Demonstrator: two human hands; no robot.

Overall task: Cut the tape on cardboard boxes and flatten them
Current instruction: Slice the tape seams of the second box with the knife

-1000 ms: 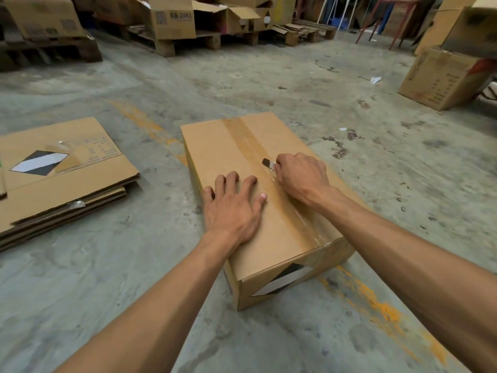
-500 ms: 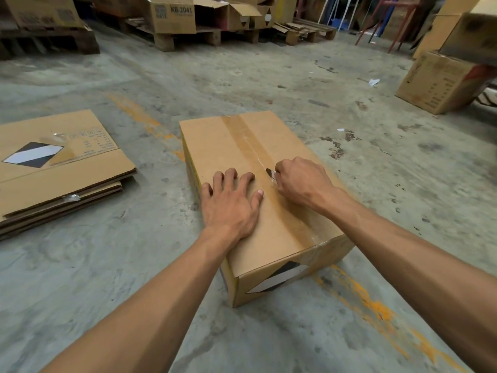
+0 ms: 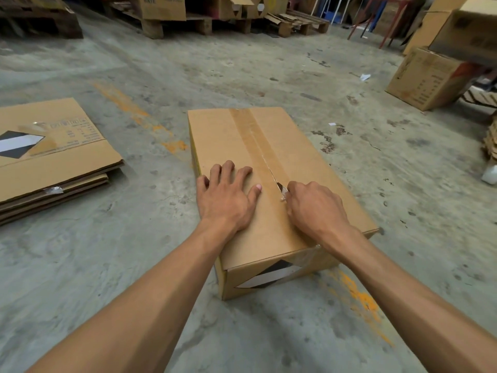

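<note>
The box (image 3: 269,189) is pinned by the flat, spread left hand (image 3: 228,200) beside its tape (image 3: 258,146) so the blade (image 3: 281,187) gripped in the right hand (image 3: 314,208) slits cleanly.

I see a closed brown cardboard box (image 3: 269,189) lying flat on the floor at centre frame, a black-and-white diamond label on its near end. Brown tape (image 3: 251,135) runs along its top seam, slit open partway. A stack of flattened boxes (image 3: 53,162) lies at left.
</note>
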